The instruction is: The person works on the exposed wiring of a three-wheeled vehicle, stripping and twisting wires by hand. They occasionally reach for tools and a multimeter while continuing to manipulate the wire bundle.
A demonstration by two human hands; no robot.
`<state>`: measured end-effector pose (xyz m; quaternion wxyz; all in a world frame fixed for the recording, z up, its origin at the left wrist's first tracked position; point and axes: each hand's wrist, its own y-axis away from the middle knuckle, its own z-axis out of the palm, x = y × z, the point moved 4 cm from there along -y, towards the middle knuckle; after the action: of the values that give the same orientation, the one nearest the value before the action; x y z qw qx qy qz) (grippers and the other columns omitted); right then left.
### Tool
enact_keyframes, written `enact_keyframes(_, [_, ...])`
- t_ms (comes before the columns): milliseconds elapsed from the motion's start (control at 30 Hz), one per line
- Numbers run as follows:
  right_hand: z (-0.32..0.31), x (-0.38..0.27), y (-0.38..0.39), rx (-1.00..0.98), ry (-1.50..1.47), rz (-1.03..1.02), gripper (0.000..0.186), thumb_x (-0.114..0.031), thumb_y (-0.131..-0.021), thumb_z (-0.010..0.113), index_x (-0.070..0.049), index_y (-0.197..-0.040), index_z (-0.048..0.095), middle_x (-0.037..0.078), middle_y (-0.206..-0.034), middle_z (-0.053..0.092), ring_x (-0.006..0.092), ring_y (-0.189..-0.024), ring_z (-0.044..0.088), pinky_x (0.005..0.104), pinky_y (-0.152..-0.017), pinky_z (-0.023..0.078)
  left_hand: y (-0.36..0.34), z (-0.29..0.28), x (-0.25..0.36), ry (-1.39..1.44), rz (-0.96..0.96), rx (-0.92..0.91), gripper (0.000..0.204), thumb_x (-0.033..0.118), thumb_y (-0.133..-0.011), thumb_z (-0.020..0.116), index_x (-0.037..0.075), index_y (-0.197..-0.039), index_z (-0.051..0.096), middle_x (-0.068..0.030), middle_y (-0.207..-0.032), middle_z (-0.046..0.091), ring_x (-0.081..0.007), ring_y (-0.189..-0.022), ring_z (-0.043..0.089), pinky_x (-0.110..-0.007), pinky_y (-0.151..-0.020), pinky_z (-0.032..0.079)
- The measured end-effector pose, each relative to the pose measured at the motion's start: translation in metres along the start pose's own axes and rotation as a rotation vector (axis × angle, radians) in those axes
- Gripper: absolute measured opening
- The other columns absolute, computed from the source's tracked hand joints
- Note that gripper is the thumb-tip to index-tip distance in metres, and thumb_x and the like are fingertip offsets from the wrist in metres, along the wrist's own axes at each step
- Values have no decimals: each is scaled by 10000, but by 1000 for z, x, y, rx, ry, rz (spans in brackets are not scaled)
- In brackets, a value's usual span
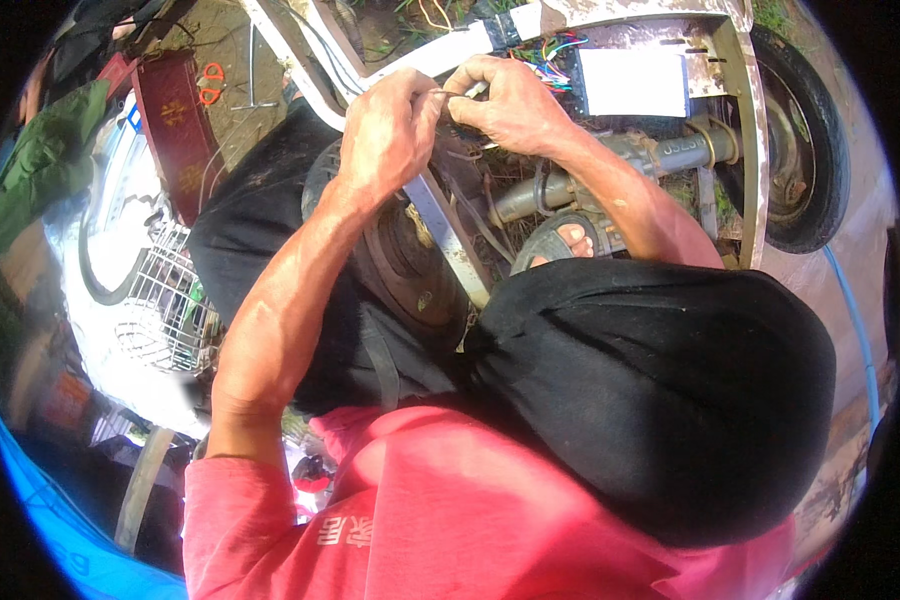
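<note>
**Wiring work on the cart frame, midway at best**

We see a thin wire (450, 97) pinched between both hands, held just in front of the pale frame rail (440, 55) of a small vehicle. The left hand (385, 130) is curled tight, thumb and forefinger pressed on the wire's near end; the right hand (505, 105) is bent over from the other side, its fingertips closed on the same strand where the two hands meet. The strand is so thin and so shaded here that we cannot say whether it is one wire being twisted or two ends being joined.

Just beyond the right hand, a bundle of coloured wires (550, 55) spills loose beside a white box (635, 82) mounted on the frame. We judge the job as unfinished: the bundle still hangs open and untidy, nothing is taped or tucked away, and both hands are busy on the strand.

Below the hands lie a grey axle tube (610, 165) and a round hub (410, 265), with a sandalled foot (565, 240) resting near them. A black tyre (800, 140) stands at the right. Off to the left, orange-handled scissors (210, 82) lie on the ground, and a white wire basket (170, 300) sits well apart from the work.
</note>
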<state>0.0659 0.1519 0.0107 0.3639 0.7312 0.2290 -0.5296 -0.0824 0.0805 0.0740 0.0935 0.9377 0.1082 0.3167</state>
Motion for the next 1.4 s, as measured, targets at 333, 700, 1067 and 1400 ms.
enact_keyframes(333, [1,7,-12,-37,18,84,308,-325,-847,755,-47,-980,776,131,-864,769,186,-801,722,340,-766,559,58,25,4,936,-757,15,330,111,-1016,643,-41,-1308,638,-104,-965,721,-136,-674,673,-263,-585,545])
enact_keyframes(700, [-5,-11,-7,-96,-30,248,272,-260,-904,773,-7,-998,737,59,-835,728,112,-778,659,297,-735,545,53,89,6,1689,-763,127,361,82,-1037,579,8,-1389,560,-103,-979,723,-179,-679,673,-303,-591,560])
enact_keyframes(1067, [-10,11,-3,-231,-61,50,329,-22,-864,618,2,-1183,696,75,-998,737,122,-846,680,286,-783,561,57,96,-1,1833,-670,46,403,107,-1015,616,37,-1407,553,-114,-1038,721,-192,-776,691,-327,-658,574])
enact_keyframes(1400, [-8,1,0,-158,-73,56,280,-56,-920,607,-15,-1183,697,62,-876,721,92,-752,646,282,-689,530,71,73,9,1150,-792,272,294,86,-1021,595,-55,-1279,596,-98,-956,700,-143,-710,685,-276,-607,565])
